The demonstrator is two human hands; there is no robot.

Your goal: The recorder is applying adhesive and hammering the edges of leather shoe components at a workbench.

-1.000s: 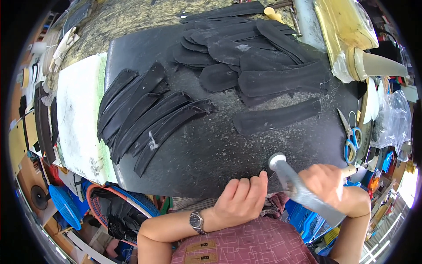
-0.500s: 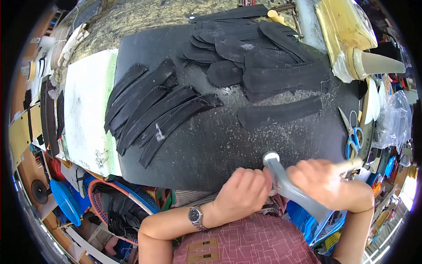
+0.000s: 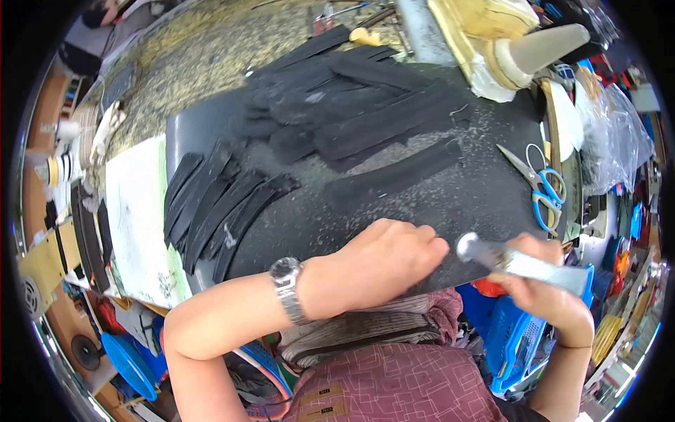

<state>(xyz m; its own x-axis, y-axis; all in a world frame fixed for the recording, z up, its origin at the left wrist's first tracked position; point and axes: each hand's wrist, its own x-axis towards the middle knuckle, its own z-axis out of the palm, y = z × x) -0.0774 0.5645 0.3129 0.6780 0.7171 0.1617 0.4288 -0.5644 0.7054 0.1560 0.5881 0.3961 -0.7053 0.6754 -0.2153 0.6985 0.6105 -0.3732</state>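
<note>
Low right of the frame, the right hand (image 3: 545,292) is clenched around a stiff, smooth metal tool (image 3: 517,261), best gripped mid-shaft, while the left hand (image 3: 376,264) presses half-curled, seemingly empty, on the black worktop (image 3: 485,190).

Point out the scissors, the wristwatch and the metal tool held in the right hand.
scissors (image 3: 540,184), head view, on the pivot above the blue handles.
wristwatch (image 3: 285,269), head view, on its face.
metal tool (image 3: 524,265), head view, mid-shaft.
</note>
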